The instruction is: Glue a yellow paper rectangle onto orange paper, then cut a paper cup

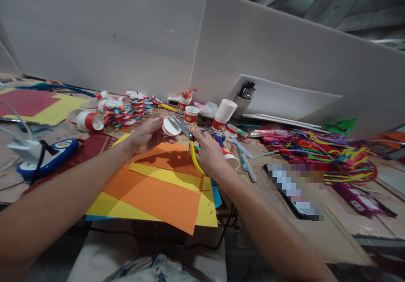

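Note:
A small white paper cup is held in my left hand, its open mouth facing me. My right hand is closed round yellow-handled scissors. The scissor blades point up and left and lie at the cup's rim; whether they touch the paper cannot be made out. Below both hands, orange paper and yellow paper overlap at the table's front edge.
Cut red-and-white cups are heaped at the back left. A tall cup stack and a dark bottle stand behind my right hand. Colourful pipe cleaners, a phone and a purple packet lie on the right.

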{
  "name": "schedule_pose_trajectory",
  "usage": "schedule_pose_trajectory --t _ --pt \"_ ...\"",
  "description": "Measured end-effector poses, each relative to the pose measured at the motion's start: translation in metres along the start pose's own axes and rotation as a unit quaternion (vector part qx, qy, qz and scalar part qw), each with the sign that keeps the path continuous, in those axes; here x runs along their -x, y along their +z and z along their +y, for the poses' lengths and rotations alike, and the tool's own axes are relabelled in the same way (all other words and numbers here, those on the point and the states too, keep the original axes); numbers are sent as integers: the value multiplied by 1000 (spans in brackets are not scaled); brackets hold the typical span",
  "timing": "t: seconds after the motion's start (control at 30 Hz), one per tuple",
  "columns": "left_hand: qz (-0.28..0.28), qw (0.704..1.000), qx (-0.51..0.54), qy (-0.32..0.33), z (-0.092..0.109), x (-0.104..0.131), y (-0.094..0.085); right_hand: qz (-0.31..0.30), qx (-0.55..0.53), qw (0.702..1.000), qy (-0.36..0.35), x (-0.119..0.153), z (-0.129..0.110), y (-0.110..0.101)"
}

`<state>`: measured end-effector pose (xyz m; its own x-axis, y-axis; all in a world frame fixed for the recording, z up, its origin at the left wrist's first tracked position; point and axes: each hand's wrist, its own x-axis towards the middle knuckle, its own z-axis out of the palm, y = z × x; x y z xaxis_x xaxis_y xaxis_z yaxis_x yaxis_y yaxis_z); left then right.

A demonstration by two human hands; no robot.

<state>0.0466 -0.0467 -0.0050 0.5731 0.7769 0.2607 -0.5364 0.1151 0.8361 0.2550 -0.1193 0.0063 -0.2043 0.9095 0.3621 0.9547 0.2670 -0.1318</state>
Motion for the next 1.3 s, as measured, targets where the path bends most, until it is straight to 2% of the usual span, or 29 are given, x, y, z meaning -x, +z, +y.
schedule_pose_trajectory --t 0.2,0.37,0.5,0.67,0.87,1.03,1.3 --pt "5 1000 -9 -17 3 1 -6 -4 2 1000 5 1 -1 -3" --pt "38 999 -12 -37 7 -1 -4 -13 10 1000 6 1 -2 -4" --pt "56 998 -14 -18 6 -3 -1 -21 10 999 29 -1 -2 -2" --pt "30 999 -6 43 3 -3 -2 -16 9 999 33 -1 0 0" --pt "-5 1000 -6 -3 0 -1 -1 -1 -27 1000 15 0 0 -1" --pt "-7 1000 -1 -1 2 0 2 1 -22 1000 8 1 0 -2" --pt "10 1000 -3 -5 6 0 -6 0 6 1000 8 1 0 -3"
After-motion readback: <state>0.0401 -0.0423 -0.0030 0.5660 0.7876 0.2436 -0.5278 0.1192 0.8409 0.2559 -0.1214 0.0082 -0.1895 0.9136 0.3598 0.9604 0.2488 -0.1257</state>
